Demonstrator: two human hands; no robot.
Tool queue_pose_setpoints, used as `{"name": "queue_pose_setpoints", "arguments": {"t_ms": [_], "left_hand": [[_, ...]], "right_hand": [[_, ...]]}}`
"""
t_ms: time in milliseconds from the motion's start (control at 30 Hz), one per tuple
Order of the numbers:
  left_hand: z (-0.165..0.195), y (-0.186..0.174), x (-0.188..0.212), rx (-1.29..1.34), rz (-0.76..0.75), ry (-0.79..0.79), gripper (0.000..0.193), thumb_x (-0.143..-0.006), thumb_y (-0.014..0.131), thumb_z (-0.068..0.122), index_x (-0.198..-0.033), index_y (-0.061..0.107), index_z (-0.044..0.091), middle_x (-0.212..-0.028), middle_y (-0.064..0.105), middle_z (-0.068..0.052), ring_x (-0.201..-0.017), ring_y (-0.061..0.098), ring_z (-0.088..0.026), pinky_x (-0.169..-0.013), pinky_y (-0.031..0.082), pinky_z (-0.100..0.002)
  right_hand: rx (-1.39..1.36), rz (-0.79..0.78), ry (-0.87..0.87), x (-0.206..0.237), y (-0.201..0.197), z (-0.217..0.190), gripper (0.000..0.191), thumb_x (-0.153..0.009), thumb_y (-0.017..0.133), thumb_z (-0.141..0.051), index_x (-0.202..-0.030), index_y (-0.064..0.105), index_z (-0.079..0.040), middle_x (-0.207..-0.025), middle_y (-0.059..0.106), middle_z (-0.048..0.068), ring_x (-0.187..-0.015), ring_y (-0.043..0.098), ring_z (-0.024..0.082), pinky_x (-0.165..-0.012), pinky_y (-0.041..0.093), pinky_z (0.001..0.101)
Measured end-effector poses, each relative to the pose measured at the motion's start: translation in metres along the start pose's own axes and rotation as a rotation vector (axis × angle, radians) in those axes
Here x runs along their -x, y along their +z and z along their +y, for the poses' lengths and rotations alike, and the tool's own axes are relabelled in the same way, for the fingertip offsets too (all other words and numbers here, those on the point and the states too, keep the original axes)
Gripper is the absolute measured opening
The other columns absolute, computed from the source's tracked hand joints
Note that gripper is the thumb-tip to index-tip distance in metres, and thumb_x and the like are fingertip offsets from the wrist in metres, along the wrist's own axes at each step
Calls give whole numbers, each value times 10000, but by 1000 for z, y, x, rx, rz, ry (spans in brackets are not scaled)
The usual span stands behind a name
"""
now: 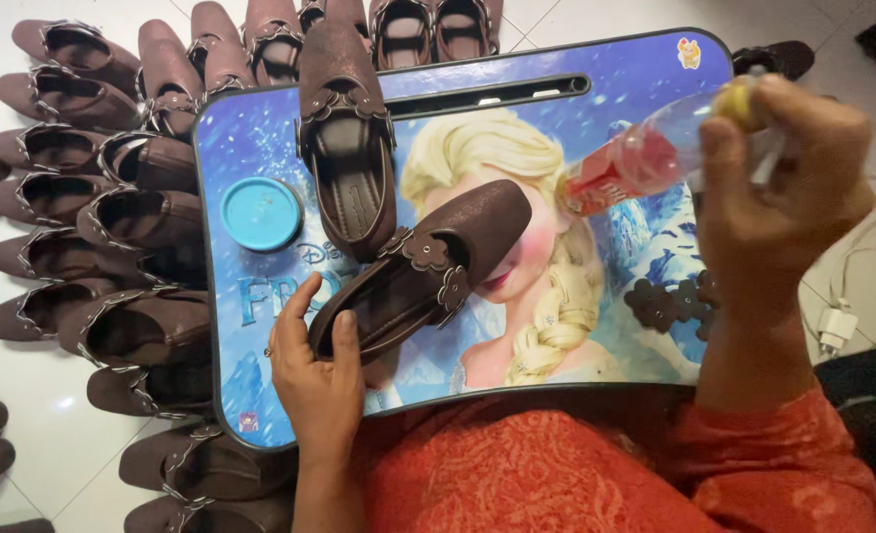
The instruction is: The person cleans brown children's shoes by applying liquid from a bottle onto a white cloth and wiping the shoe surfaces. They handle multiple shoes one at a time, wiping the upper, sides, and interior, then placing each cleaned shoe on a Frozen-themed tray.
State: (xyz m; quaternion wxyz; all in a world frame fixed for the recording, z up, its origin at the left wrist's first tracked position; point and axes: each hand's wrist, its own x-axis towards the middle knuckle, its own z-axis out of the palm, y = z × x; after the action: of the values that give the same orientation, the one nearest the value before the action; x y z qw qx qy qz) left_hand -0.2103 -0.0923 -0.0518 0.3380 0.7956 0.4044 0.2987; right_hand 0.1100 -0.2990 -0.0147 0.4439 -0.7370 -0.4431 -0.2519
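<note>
Now my left hand (319,380) is closed around the heel of a brown flat shoe (420,266), tilting it toe-up over the lap tray (260,415) so its flower trim faces me. Up to the right, my right hand (778,178) is wrapped around a clear glue bottle (645,158), nozzle aimed down at that shoe. Loose flower cutouts (670,301) lie below the bottle.

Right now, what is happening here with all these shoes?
A person sits at a blue lap tray. The left hand holds the heel of a brown shoe with flower trim, lying on the tray. The right hand tilts a small clear bottle with its tip toward that shoe. A second shoe, a round blue lid and loose brown flower pieces lie on the tray. More shoes cover the floor alongside.
</note>
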Motion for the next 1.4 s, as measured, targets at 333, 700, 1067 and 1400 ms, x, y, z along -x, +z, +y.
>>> {"name": "queue_pose_setpoints", "arguments": {"t_ms": [333, 700, 1067, 1400], "left_hand": [[-32, 2, -4, 422, -124, -95, 856, -1076, 233, 672, -1425, 543, -46, -1391, 618, -210, -1325, 584, -295, -1148, 419, -391], [-24, -11, 3, 466, -408, -92, 876, -1042, 201, 688, -1408, 612, 6, -1249, 688, -166, -1124, 644, -236, -984, 483, -345], [4, 37, -36, 186, -391, -107, 437, -1080, 513, 396, -1233, 673, 18, -973, 716, -115, -904, 682, -207, -816, 528, -346], [40, 46, -37, 132, -480, -290, 487, -982, 576, 445, -1308, 634, 88, -1039, 752, -149, -919, 726, -247, -818, 543, -356]], "right_hand": [[-1338, 381, 1001, 37, -11, 107, 293, -1214, 542, -254, -1234, 588, 35, -1188, 635, 151, -1136, 650, 276, -1094, 539, 430], [-1186, 326, 949, 48, 4, 104, 269, -1217, 533, -235, -1237, 596, 26, -1190, 649, 133, -1137, 652, 255, -1102, 553, 391], [-287, -69, -122, 15, 5, 18, 324, -1138, 705, -141, -1332, 529, 50, -1322, 629, 218, -1186, 691, 314, -1034, 623, 395], [5, -102, -119, 5, 1, -5, 278, -1175, 500, -58, -1424, 570, 45, -1317, 597, 194, -1075, 652, 198, -909, 577, 298]]}}
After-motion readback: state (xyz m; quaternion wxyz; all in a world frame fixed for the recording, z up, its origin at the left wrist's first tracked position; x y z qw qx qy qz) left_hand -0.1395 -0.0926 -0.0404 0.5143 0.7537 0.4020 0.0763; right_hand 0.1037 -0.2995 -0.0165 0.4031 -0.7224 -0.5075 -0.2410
